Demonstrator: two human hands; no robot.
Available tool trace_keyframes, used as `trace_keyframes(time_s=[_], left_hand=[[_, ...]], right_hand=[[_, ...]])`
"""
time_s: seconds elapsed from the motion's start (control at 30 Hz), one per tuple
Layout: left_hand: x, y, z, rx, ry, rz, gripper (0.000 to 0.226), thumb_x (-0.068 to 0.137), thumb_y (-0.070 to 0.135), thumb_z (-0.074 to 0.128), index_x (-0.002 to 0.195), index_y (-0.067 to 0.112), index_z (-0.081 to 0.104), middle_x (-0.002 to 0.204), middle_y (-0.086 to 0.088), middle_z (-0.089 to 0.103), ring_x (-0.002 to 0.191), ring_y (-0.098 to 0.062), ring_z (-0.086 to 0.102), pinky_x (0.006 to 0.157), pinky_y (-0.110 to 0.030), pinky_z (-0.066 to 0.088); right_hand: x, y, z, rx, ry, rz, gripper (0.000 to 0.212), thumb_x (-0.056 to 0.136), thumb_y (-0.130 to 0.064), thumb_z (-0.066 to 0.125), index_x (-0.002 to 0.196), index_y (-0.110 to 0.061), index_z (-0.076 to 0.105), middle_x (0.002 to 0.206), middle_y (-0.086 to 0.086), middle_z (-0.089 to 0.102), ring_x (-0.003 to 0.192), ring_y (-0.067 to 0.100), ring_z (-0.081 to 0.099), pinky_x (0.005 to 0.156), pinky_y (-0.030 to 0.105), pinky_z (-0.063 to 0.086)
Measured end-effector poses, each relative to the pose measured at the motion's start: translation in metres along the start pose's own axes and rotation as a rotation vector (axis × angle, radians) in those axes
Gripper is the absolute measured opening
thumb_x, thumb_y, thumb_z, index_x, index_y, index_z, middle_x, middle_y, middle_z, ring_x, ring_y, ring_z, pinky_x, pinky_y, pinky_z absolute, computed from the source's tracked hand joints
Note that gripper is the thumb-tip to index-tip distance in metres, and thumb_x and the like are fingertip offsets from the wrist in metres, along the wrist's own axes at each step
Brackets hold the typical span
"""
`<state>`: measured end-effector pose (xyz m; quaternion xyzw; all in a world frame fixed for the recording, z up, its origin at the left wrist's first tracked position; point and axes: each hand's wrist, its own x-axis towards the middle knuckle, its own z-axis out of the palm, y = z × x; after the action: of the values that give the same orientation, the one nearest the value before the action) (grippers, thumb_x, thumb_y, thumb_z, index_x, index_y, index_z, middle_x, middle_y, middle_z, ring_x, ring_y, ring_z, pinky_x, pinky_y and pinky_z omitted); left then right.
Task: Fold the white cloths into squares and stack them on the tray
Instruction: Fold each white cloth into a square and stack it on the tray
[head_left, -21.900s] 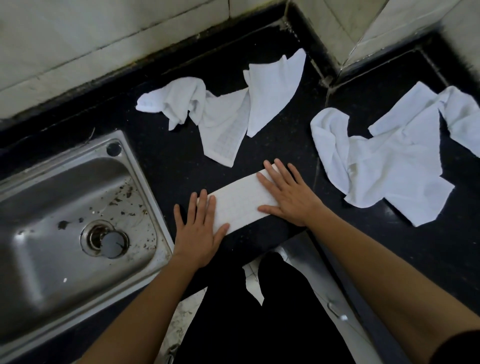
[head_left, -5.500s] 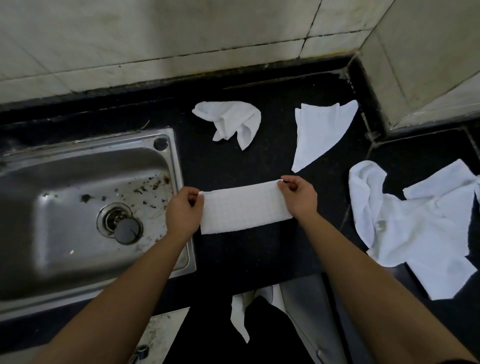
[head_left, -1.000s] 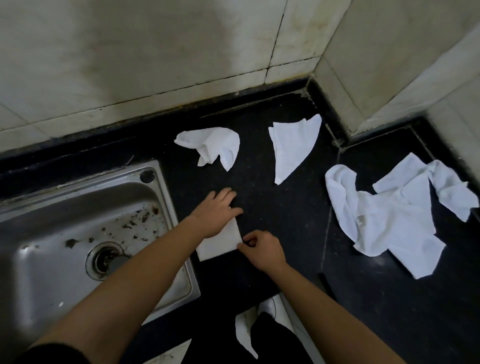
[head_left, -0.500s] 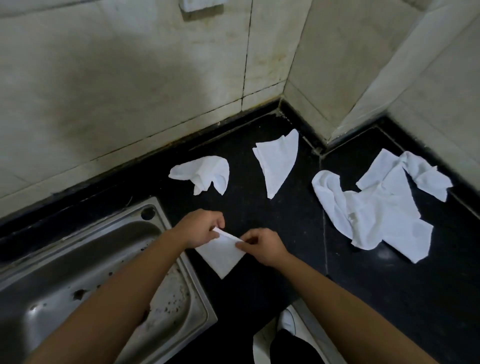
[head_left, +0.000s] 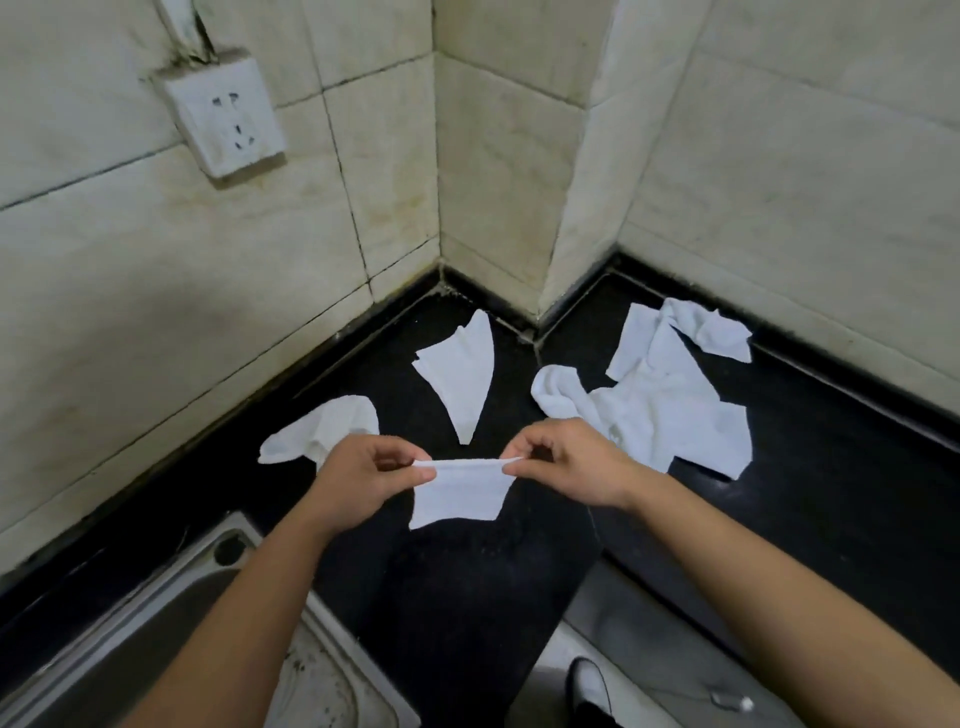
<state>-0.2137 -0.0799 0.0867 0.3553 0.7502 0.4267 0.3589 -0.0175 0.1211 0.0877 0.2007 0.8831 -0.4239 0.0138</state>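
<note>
The folded cloth (head_left: 460, 493) at centre frame was plain white, as were the loose cloths (head_left: 670, 410) above it. The countertop (head_left: 467, 597) was black, perhaps finely speckled. The wall tiles (head_left: 156, 270) were cream with dark grout. The socket (head_left: 226, 117), upper left, was white. The sink (head_left: 337, 686), lower left, was grey steel.

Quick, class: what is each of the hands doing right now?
Left hand: pinches the left top corner of the folded white cloth, lifted off the counter.
Right hand: pinches its right top corner.
</note>
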Motion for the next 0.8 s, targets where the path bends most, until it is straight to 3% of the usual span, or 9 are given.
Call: trace_keyframes(time_s=[0.17,0.27,0.37,0.57,0.7,0.8], left_hand=[[0.017,0.038,0.044,-0.018,-0.047,0.066,0.007,0.078,0.017,0.082,0.082,0.021,0.08,0.082,0.002,0.076,0.078,-0.009,0.071,0.074,-0.019,0.053],[0.017,0.068,0.072,-0.012,-0.146,0.122,0.006,0.079,0.016,0.082,0.083,0.019,0.08,0.085,-0.002,0.076,0.079,-0.016,0.071,0.073,-0.021,0.055],[0.018,0.105,0.106,0.025,-0.282,0.197,0.007,0.08,0.016,0.08,0.087,0.017,0.079,0.085,-0.002,0.076,0.074,-0.01,0.069,0.072,-0.017,0.052],[-0.001,0.188,0.209,0.108,-0.48,0.36,0.005,0.083,0.009,0.078,0.084,0.013,0.075,0.061,0.008,0.059,0.053,-0.003,0.047,0.055,-0.015,0.04],[-0.042,0.226,0.306,0.131,-0.556,0.483,0.008,0.085,0.009,0.076,0.083,0.016,0.072,0.066,0.01,0.061,0.058,-0.002,0.049,0.059,-0.013,0.04],[-0.09,0.253,0.389,0.104,-0.618,0.53,0.01,0.086,0.011,0.075,0.083,0.021,0.071,0.076,0.007,0.067,0.068,-0.01,0.054,0.065,-0.017,0.044]], right_hand=[[-0.05,0.018,-0.035,0.034,0.156,0.064,0.004,0.089,-0.032,0.074,0.093,-0.03,0.075,0.094,-0.017,0.074,0.091,0.0,0.065,0.074,0.013,0.046],[-0.091,0.029,-0.051,0.084,0.256,0.115,0.003,0.089,-0.033,0.074,0.09,-0.03,0.074,0.094,-0.015,0.073,0.088,0.003,0.065,0.075,0.02,0.05],[-0.139,0.04,-0.072,0.146,0.339,0.17,0.002,0.089,-0.03,0.074,0.091,-0.029,0.075,0.09,-0.011,0.073,0.083,0.005,0.066,0.076,0.023,0.053],[-0.269,0.065,-0.105,0.037,0.404,0.27,0.008,0.084,-0.033,0.074,0.092,-0.033,0.074,0.091,-0.013,0.071,0.087,0.006,0.065,0.081,0.028,0.054],[-0.382,0.09,-0.109,0.135,0.612,0.326,0.007,0.082,-0.027,0.072,0.084,-0.033,0.069,0.094,-0.009,0.068,0.084,0.011,0.065,0.08,0.037,0.055],[-0.479,0.116,-0.107,0.294,0.789,0.36,0.003,0.081,-0.03,0.068,0.083,-0.029,0.066,0.09,-0.012,0.069,0.078,0.012,0.061,0.075,0.04,0.051]])
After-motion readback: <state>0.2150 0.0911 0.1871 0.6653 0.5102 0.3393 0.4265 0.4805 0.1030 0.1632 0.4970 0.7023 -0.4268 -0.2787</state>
